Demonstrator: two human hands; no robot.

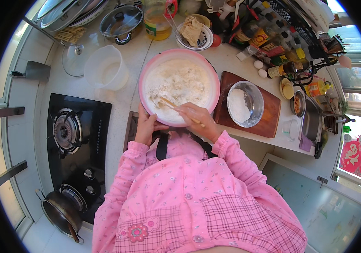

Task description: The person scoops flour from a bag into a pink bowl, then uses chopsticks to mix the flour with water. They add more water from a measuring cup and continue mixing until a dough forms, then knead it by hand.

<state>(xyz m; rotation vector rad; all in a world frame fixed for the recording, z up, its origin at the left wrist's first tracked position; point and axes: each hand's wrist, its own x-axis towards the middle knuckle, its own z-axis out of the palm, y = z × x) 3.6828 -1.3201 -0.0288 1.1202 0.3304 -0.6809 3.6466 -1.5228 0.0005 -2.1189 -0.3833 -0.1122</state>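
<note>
A wide enamel basin (142,80) with a pink rim holds white flour (180,76), partly clumped. My left hand (146,125) grips the near left of the basin's rim, thumb against its outer side. In my right hand (199,120) is a pair of wooden chopsticks (167,101), tips down in the flour near the basin's front left. Flour dusts the fingers of that hand. To the right, a steel bowl (256,106) of white flour sits on a brown wooden cutting board (270,121).
Left of the basin are a translucent plastic jug (106,71) and a black gas stove (101,126) with a wok (61,212). Behind stand an oil jug (156,22) and a bowl (210,39). Several bottles (261,34), eggs (258,64) and a sink (312,117) are on the right.
</note>
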